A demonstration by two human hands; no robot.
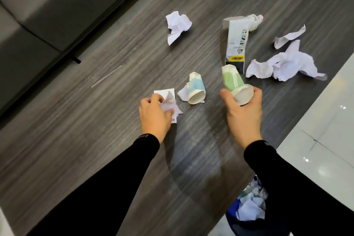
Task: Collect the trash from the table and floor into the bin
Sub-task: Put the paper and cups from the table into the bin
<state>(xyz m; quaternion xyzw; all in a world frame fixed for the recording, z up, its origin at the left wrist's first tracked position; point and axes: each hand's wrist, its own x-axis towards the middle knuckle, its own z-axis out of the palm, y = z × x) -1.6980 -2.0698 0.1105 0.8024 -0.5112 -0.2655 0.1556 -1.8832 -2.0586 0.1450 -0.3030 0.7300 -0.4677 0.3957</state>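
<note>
Bin [247, 214] sits below the desk [95, 140] edge. Pickup step, I reckon: right grip [243, 109] wraps the green cup [236, 84], left grip [155, 115] pinches a paper scrap [169, 101] on the desk. Next, both loads want dropping in the bin; blue cup [195, 90] waits just beyond.

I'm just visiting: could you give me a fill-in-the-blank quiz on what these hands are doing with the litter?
1. The right hand holds a crushed cup, coloured ____.
2. The left hand grips a white ____ scrap.
3. The other cup, lying on the table between the hands, is ____.
4. The bin sits under the ____ sleeve.
Missing: green; paper; blue; right.
</note>
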